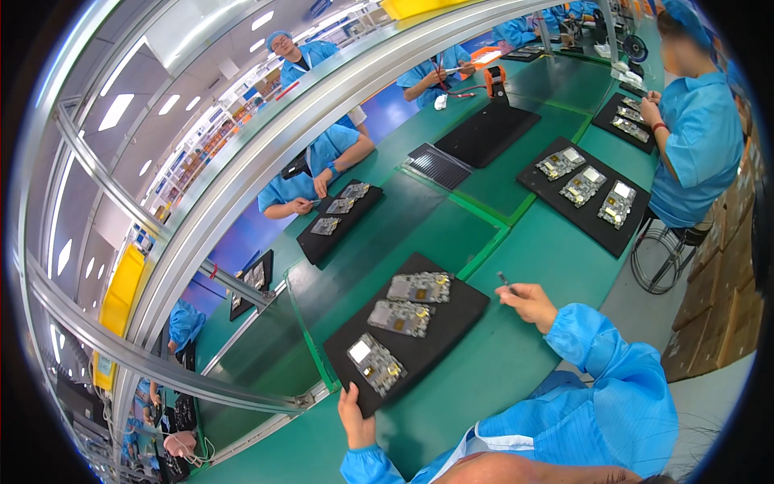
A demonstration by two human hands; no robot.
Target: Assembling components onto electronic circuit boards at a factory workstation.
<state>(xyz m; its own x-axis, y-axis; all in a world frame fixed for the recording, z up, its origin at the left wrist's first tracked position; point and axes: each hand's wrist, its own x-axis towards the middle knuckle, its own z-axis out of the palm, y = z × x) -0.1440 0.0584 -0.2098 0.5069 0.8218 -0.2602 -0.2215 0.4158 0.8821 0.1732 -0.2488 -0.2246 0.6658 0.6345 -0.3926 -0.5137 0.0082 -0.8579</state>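
In front of me a black board (439, 329) carries three grey circuit boards. One circuit board (376, 365) with a white square patch lies nearest me; a second circuit board (401, 317) and a third circuit board (420, 288) lie farther off. My left hand (357, 419) grips the near left corner of the black board, thumb along its edge; the fingers underneath are partly hidden. To the right of the board, above the green table, my right hand (528, 306) is closed on a short dark slim tool (505, 281). Its exact kind is too small to make out.
Another black board (584, 194) with three circuit boards sits at the right. Farther off lie a bare black mat (489, 133) and a ribbed dark tray (438, 166). Co-workers sit across and at the right (697, 145). A metal frame rail (218, 202) arches over the table's left side.
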